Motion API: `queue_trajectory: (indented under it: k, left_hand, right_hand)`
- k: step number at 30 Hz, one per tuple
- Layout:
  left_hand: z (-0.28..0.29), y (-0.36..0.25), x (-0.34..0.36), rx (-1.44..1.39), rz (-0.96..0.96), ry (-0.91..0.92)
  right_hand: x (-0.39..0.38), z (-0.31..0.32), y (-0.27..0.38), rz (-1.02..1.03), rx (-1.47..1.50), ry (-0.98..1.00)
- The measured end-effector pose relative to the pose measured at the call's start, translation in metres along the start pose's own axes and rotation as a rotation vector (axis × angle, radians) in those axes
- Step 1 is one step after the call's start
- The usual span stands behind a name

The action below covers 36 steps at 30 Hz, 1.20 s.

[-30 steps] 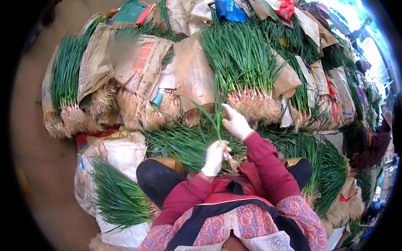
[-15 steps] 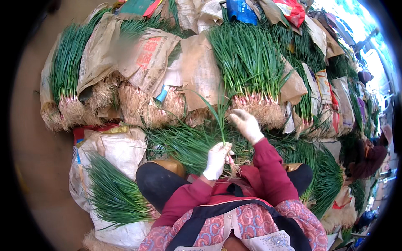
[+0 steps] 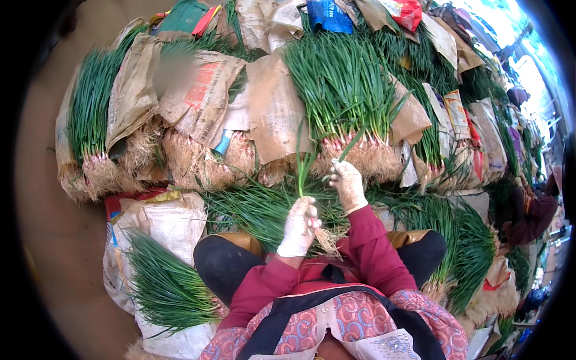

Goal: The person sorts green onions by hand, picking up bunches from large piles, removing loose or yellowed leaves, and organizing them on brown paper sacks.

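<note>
My left hand, in a pale glove, grips a green onion plant at its base, its pale roots dangling below the fingers. My right hand, also gloved, is to the right and a little higher, its fingers pinched on a green leaf that angles up to the right, apart from the upright plant. Loose green leaves lie beneath and beyond my hands. A dense bundle of green onions with pink bases and bushy roots stands ahead.
Bundles wrapped in paper sacks form long rows ahead and to the right. A white sack and a pile of greens lie at my left, beside the brown floor. Another person in dark maroon crouches at the far right.
My left hand and plant have shifted slightly left. My right hand has moved from open fingers beside the plant to pinching a leaf, which now points right, away from the stem.
</note>
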State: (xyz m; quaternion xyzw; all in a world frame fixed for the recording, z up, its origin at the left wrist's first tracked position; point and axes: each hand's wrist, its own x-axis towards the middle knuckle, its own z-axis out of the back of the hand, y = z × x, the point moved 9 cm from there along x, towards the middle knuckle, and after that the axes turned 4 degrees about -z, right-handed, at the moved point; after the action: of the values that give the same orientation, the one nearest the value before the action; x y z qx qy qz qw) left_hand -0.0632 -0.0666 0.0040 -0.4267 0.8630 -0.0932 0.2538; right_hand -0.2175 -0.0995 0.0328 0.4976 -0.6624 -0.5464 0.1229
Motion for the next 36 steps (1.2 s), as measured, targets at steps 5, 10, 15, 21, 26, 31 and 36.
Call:
queue_trajectory:
  k: [5,10,15,21,26,31,36]
  left_hand:
    - [-0.046,-0.034,-0.009,0.058,-0.175,0.214]
    - [-0.041,0.001,0.008,-0.09,0.03,0.277]
    - [-0.025,0.027,0.026,-0.011,0.193,0.198]
    - [-0.014,0.022,0.033,0.264,0.083,-0.051]
    - [-0.012,0.034,0.034,0.405,0.111,-0.074]
    - [0.002,0.035,0.035,0.473,0.082,-0.12]
    - [0.002,0.032,0.026,0.464,0.089,-0.175]
  right_hand:
    - [0.0,0.018,-0.048,-0.184,-1.77,0.596]
    - [0.057,0.037,0.089,0.173,-1.31,-0.343]
    - [0.115,0.07,0.085,0.294,-1.533,-0.387]
    - [0.01,0.024,0.04,0.05,-0.666,0.08]
    - [-0.061,0.022,-0.019,0.089,-0.495,0.292]
    - [-0.023,0.033,-0.013,0.116,-0.963,0.143]
    - [-0.017,0.006,-0.031,-0.164,-0.52,0.262]
